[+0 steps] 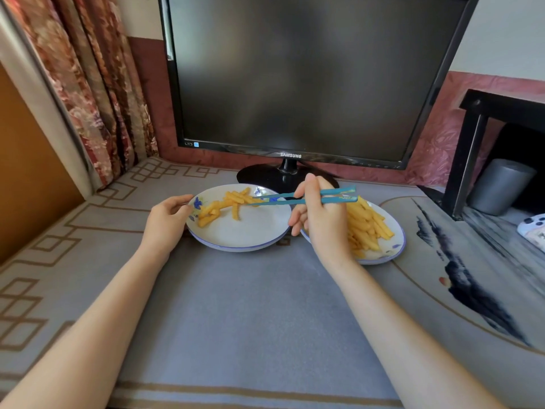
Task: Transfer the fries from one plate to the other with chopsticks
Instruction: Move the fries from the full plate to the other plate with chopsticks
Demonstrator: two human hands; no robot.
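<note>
Two white plates with blue rims sit side by side on the grey cloth. The left plate (244, 231) carries several fries (219, 206) along its far side. A bigger heap of fries (368, 224) lies on the right plate (393, 250), partly hidden behind my right hand. My right hand (320, 219) grips a pair of teal chopsticks (283, 199) that point left, their tips reaching the fries at the far side of the left plate. My left hand (168, 219) holds the left rim of the left plate with curled fingers.
A black monitor (309, 78) on a round stand (283, 175) stands just behind the plates. A black shelf frame (472, 154) with a grey cylinder (501, 185) is at the right, a white controller (533, 228) beside it. Curtains (97, 84) hang at the left.
</note>
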